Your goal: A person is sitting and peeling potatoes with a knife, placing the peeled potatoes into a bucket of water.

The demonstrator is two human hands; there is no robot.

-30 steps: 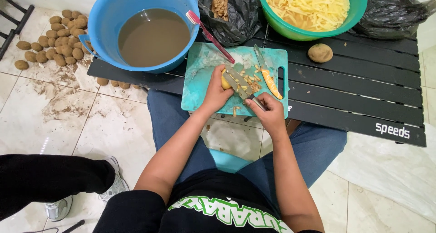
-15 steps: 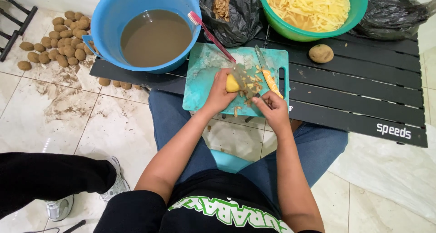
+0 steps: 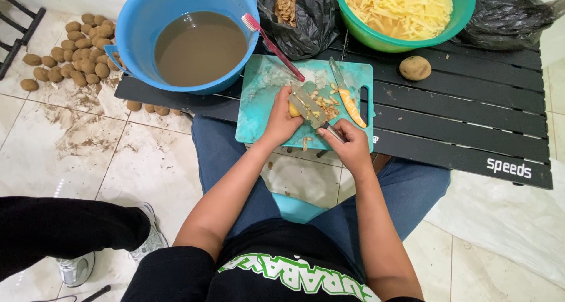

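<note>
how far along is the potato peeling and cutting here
Done: the green bowl is heaped with cut potato strips, and peels lie on the teal cutting board.

In hand: the left hand grips a part-peeled potato on the board, while the right hand works the knife against it.

Left: one unpeeled potato on the black table and a pile of potatoes on the floor.

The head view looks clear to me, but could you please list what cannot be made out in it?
- Potato: mostly hidden under the left hand.
- Knife handle: covered by the right hand.
- Blue tub: murky water hides its bottom; the top edge cuts its rim.
- Green bowl: cut by the top edge.
</note>
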